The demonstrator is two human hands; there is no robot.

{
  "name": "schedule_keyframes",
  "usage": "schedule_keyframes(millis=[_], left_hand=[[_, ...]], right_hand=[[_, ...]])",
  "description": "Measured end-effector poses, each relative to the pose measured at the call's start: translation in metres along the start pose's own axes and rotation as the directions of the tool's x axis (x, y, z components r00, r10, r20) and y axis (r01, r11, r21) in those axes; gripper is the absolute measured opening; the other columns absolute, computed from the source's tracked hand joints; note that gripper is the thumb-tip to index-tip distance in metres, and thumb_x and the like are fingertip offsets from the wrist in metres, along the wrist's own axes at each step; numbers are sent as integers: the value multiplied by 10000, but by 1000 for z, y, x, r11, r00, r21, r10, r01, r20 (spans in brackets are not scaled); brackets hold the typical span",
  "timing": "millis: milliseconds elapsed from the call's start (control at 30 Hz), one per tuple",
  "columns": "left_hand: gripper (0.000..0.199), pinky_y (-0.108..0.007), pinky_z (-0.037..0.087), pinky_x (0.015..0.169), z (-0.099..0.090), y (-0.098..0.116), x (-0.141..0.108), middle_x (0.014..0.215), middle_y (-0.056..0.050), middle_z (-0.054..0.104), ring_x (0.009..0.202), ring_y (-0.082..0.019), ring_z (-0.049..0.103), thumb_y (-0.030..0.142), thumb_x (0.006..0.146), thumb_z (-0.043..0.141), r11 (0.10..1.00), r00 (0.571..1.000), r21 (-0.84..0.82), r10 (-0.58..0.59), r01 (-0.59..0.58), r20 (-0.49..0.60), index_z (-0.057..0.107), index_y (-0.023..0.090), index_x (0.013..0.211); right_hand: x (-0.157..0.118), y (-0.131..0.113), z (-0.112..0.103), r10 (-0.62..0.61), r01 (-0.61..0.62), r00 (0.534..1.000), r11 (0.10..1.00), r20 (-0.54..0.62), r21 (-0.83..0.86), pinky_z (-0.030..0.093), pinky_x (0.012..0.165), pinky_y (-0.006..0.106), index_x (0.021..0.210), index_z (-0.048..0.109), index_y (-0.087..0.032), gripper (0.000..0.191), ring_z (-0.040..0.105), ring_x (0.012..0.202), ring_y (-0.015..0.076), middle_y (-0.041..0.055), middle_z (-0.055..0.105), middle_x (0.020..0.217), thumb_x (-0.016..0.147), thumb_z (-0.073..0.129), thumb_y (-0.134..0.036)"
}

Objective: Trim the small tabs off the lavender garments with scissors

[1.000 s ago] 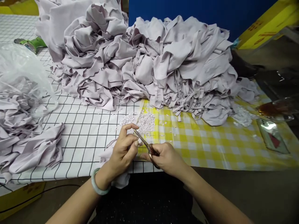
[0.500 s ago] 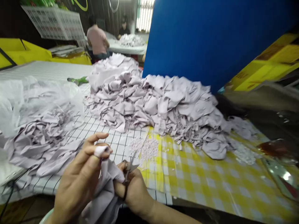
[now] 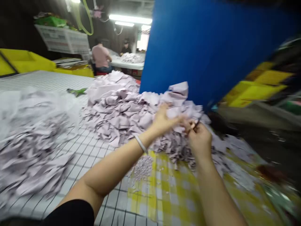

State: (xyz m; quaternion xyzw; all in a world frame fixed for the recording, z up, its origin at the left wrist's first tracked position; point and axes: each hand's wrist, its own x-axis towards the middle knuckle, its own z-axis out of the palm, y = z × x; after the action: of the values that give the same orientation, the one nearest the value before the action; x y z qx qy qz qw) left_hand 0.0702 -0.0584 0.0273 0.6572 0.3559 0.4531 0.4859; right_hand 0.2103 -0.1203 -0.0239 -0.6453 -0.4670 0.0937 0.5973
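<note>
My left hand reaches over the large pile of pale lilac fabric pieces, its fingers spread and blurred by motion. Just above it, one fabric piece stands up from the top of the pile, apart from my fingers as far as the blur shows. Close by on the right, my right hand is closed round small scissors, of which only a dark bit shows. Its fingertips are at the pile's front slope; whether they also touch fabric I cannot tell.
On the left, more lilac fabric spills from a clear plastic bag. Small scraps lie on the yellow checked cover. A blue panel rises behind the pile. Two people sit at a far table.
Both hands have moved forward and right, from near my body to the pile. The fabric piece held before has left my left hand, which has opened. The view has tilted up.
</note>
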Motion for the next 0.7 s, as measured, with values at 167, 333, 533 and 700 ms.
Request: schedule_keyframes(millis=[167,333,533,700], left_hand=[[362,-407,564,969,13,-83,-124,1198,-157,697,1099,-282,681,269,922,551,959,980,275,16,-72,200,612,116,1245],[398,-481,526,1039,-48,-102,-190,1252,-210,660,1206,-301,622,284,979,444,850,995,519,60,-92,79,530,87,1313],[365,-552,433,1080,-223,-96,-225,1284,-182,631,1265,-340,557,349,962,532,381,882,800,-124,465,-454,567,162,1273],[155,-365,554,794,-237,-98,-269,874,-101,704,831,-235,669,242,910,553,443,920,814,-280,376,-273,683,158,895]], right_hand=[[-121,37,14,203,-190,890,979,409,-71,503,562,292,895,706,-192,294,651,655,226,66,728,741,728,645,-427],[-180,23,42,105,-39,885,988,455,-151,500,649,344,1009,740,-183,417,642,737,255,112,734,858,722,659,-476],[-178,13,58,270,-234,762,962,588,-138,489,691,343,916,702,-208,501,600,727,218,51,665,795,710,722,-664],[-184,12,61,268,-275,648,955,713,-109,486,722,335,877,659,-223,484,587,765,203,33,657,844,678,778,-648]])
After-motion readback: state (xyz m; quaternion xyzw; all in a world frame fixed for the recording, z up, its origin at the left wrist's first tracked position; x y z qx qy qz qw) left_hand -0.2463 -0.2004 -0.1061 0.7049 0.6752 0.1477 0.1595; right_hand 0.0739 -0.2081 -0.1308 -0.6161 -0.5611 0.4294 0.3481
